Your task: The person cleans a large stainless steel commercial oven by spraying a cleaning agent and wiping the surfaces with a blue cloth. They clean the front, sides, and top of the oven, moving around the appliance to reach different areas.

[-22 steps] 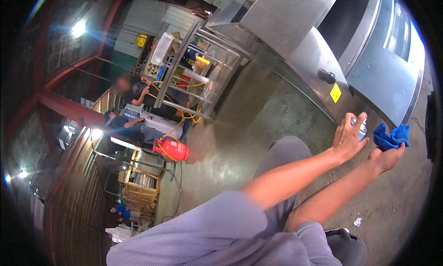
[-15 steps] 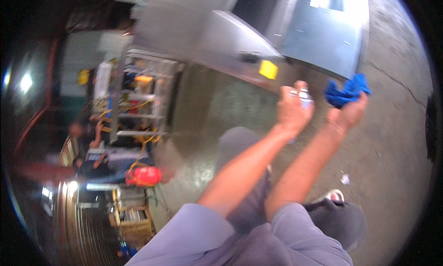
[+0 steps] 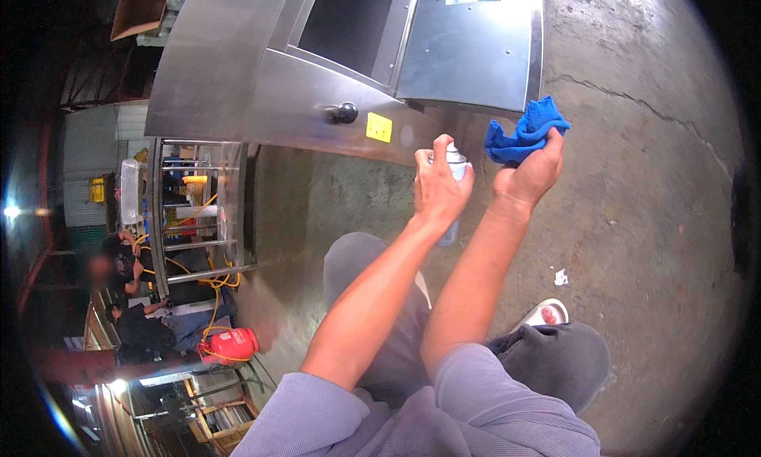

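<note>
Fingers of the left hand: curled round a spray can, index up at the nozzle end, thumb along the near side. Can't tell if the nozzle is pressed. Fingers of the right hand: bent round a bunched blue cloth, which covers most of them; exact spread can't be told.

Scene, left to right. Far left: two people in dark tops, in the background. Red gas cylinder just right of them, lower down. Metal frame rack above the cylinder, stuff visible through its bars. Then the big stainless unit across the top, with a black knob and, just right of that, a yellow sticker.

Can is in the left hand, off the unit's lower edge, right of the sticker. Cloth sits in the right hand, right of the can, near it but apart, close by the unit's corner in view. Below and right: white scrap on the concrete floor, white sandal near it.
</note>
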The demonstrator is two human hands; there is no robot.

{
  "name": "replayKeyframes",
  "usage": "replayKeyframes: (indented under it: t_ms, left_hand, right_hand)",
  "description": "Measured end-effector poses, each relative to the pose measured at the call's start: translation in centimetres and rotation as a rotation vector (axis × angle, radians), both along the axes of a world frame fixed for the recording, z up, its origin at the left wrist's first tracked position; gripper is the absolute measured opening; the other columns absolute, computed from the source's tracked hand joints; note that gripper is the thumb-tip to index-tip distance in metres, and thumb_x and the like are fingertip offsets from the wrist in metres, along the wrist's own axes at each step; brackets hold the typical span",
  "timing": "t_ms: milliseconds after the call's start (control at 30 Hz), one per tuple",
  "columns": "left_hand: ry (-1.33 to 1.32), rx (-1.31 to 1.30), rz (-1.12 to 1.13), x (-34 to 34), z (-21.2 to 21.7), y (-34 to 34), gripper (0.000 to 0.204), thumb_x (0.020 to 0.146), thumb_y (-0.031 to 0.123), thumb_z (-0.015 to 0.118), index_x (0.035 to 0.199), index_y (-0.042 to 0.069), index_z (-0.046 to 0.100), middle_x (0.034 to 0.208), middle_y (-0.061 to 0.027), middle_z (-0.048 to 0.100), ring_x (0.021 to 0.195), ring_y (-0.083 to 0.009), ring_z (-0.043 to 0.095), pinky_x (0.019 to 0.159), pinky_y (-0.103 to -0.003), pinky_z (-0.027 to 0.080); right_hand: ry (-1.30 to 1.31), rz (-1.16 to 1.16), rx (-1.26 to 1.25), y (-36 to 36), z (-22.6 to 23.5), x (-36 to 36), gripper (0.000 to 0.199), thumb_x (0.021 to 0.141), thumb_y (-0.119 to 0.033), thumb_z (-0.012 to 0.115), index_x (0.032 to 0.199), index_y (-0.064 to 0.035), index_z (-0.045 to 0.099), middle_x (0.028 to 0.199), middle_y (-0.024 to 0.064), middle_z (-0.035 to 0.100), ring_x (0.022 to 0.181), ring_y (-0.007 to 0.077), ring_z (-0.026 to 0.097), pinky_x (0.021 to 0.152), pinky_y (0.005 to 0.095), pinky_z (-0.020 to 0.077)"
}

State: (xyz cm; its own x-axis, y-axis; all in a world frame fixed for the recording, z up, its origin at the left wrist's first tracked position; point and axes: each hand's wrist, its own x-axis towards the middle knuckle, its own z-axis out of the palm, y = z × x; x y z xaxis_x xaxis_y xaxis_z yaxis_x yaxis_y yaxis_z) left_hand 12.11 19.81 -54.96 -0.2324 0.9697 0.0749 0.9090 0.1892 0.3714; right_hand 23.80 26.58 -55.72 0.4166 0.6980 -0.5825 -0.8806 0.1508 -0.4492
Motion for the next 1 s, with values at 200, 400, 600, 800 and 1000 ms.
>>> replayKeyframes:
  t_ms: [200, 400, 600, 800, 1000]
  left_hand:
    - [-0.053, -0.13, -0.002, 0.6, -0.9, -0.3, 0.063, 0.088, 0.025, 0.075, 0.139, 0.016, 0.04, 0.118, -0.0299, 0.051, 0.102, -0.0525, 0.062, 0.089, -0.057, 0.054]
    - [-0.173, -0.214, -0.161, 1.2, 1.8, -0.8, 0.064, 0.088, 0.025, 0.076, 0.14, 0.016, 0.041, 0.12, -0.0292, 0.053, 0.106, -0.0523, 0.062, 0.092, -0.056, 0.052]
    - [-0.312, -0.226, -0.461, 2.2, 11.3, -5.6, 0.061, 0.086, 0.02, 0.077, 0.138, 0.013, 0.047, 0.118, -0.0272, 0.056, 0.108, -0.0505, 0.062, 0.092, -0.053, 0.053]
    - [-0.382, -0.377, -0.756, 1.3, 17.0, -9.3, 0.064, 0.08, 0.015, 0.083, 0.136, 0.008, 0.054, 0.121, -0.0224, 0.06, 0.106, -0.0433, 0.066, 0.088, -0.046, 0.057]
    - [-0.376, -0.378, -0.892, -1.4, 19.1, -10.6, 0.067, 0.077, 0.016, 0.084, 0.138, 0.015, 0.056, 0.12, -0.0218, 0.058, 0.1, -0.0421, 0.067, 0.084, -0.046, 0.058]
  right_hand:
    - [-0.017, 0.014, -0.023, -0.7, 0.2, 1.0, 0.022, 0.1, -0.024, 0.054, 0.102, -0.0067, 0.069, 0.096, 0.0029, 0.067, 0.087, 0.0157, 0.063, 0.081, 0.033, 0.05]
    - [-0.078, -0.051, -0.031, -1.0, 0.9, 2.3, 0.021, 0.1, -0.022, 0.054, 0.103, -0.0061, 0.067, 0.098, 0.0039, 0.066, 0.09, 0.0169, 0.062, 0.081, 0.0339, 0.0504]
    - [-0.403, -0.485, -0.175, -2.2, -3.2, 1.2, 0.024, 0.099, -0.023, 0.054, 0.109, -0.003, 0.061, 0.103, 0.008, 0.064, 0.091, 0.0196, 0.062, 0.077, 0.0352, 0.0521]
    - [-0.563, -0.14, -0.294, -4.9, -11.2, -5.1, 0.028, 0.096, -0.021, 0.058, 0.11, 0.003, 0.061, 0.1, 0.0114, 0.067, 0.087, 0.022, 0.063, 0.08, 0.0385, 0.0531]
    - [-0.764, 0.229, -0.144, -4.1, -12.6, -11.9, 0.013, 0.098, -0.013, 0.061, 0.094, -0.0052, 0.069, 0.09, -0.0007, 0.066, 0.075, 0.0095, 0.055, 0.07, 0.0278, 0.0449]
